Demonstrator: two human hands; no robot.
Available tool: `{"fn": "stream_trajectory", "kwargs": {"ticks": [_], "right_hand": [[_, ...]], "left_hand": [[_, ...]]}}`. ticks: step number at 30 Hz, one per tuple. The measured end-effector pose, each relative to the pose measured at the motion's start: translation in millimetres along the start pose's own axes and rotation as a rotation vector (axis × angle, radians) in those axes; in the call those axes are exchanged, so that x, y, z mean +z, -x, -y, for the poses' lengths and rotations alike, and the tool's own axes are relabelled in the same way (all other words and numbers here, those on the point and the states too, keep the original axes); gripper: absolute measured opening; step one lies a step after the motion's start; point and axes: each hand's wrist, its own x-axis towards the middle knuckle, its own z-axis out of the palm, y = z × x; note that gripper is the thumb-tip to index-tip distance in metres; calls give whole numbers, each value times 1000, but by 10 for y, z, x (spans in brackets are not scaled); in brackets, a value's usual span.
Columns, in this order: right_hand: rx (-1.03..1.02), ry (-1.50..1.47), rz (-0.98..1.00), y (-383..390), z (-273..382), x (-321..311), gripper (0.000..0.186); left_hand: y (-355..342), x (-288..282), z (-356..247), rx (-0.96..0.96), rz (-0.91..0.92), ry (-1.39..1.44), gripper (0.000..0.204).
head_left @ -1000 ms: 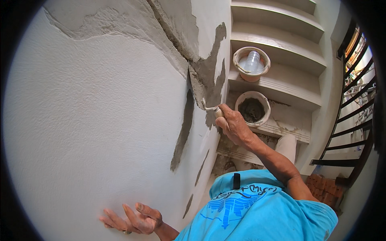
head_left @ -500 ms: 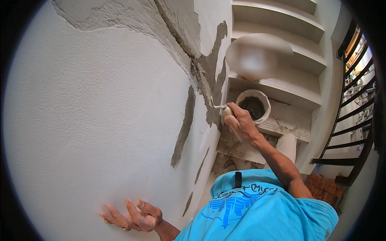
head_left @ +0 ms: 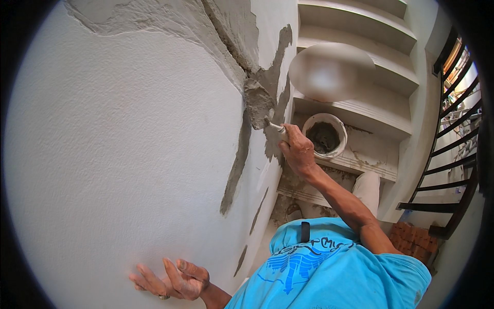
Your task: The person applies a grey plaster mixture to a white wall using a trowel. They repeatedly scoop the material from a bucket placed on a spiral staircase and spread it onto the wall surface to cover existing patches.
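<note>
My right hand is wrapped round the pale handle of a trowel. The trowel's blade is covered in grey mortar and lies against or very close to the wall, at the lower end of a rough crack. Smeared mortar patches run down the white wall below and beside it. My left hand is low on the left, fingers spread, nothing in it, its fingertips at the wall. A white bucket with grey mortar inside stands on a step just right of my right hand.
Pale stairs climb beyond the bucket. A blurred oval hides part of them. Along the right runs a dark railing, with reddish-brown bricks stacked near its lower end. Mortar stains the steps.
My right hand has shifted slightly left and turned, bringing the trowel's mortar-covered blade into view over the crack's lower end. The left hand has hardly moved.
</note>
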Motion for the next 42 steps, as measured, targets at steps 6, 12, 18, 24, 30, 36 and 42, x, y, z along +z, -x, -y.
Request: {"fn": "stream_trajectory", "kwargs": {"ticks": [6,12,18,24,30,36,42], "right_hand": [[-7,91,-5,-57,-140,176,36],[56,0,61,-129,-194,282,37],[67,-127,140,-166,-171,313,31],[101,-219,235,-62,-75,324,29],[174,-247,334,107,-59,263,29],[176,-252,337,386,-149,91,28],[209,-282,278,145,-54,28,28]], "left_hand": [[-11,2,5,15,-41,13,24],[9,23,52,49,-54,-2,23],[-34,-48,22,65,47,-21,20],[-40,16,27,46,-73,11,21],[-38,31,26,46,-80,23,21],[-26,63,43,60,-99,38,23],[-12,64,20,45,-105,35,23]]}}
